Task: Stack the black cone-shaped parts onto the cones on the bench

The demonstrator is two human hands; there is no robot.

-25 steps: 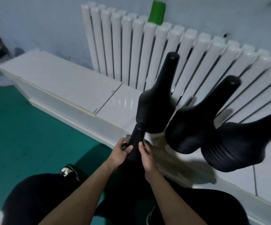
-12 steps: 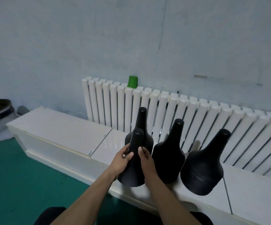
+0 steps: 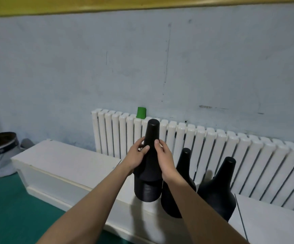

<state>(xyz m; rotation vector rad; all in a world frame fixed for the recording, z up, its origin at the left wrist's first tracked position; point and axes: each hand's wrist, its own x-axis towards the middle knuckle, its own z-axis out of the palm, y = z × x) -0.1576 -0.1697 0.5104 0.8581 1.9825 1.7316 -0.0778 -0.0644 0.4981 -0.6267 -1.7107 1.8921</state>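
left hand (image 3: 137, 154) and right hand (image 3: 164, 160) grip the upper cone (image 3: 151, 136) over the lower cone (image 3: 147, 191) near the front edge of the desk (image 3: 68, 161); an off-axis push may topple both.

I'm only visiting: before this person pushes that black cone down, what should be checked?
1. Grip: left hand and right hand hold the top cone from both sides: ok.
2. Alignment: top cone sits over the left cone, roughly in line: ok.
3. Fully seated: cannot tell.
4. Left cone upright on the bench: ok.
5. Middle cone clear of the right arm: cannot tell; the arm crosses in front.
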